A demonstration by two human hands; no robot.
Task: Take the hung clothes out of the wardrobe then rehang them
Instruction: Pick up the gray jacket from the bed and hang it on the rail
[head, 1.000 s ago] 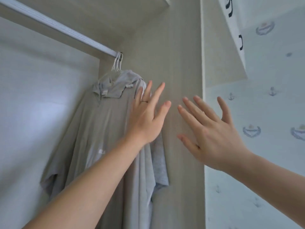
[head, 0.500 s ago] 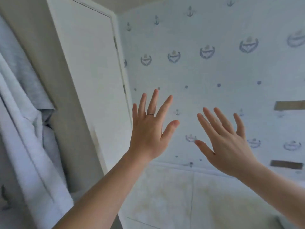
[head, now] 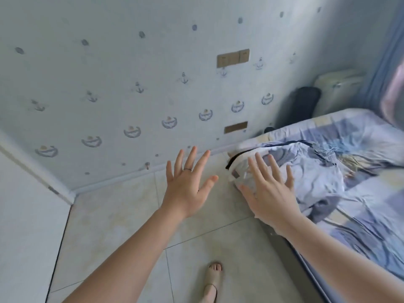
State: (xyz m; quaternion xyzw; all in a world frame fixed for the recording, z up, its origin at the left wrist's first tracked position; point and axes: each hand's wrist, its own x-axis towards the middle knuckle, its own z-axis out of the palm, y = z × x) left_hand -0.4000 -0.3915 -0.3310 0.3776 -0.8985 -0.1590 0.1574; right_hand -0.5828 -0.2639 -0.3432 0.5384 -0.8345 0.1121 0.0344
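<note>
Both hands spread wide, holding nothing: left hand [head: 188, 191] over the floor [head: 109, 215], right hand [head: 271, 197] before possibly crumpled clothes [head: 317, 171] on the bed [head: 367, 215].

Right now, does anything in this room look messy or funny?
Yes. A crumpled heap of pale blue and white cloth lies bunched at the corner of the blue patterned bed, not spread flat or hung. The left hand and right hand are open and empty.

A crumpled heap of pale blue-white clothes [head: 314, 171], apparently dark-trimmed, lies on the bed [head: 371, 206] corner.
</note>
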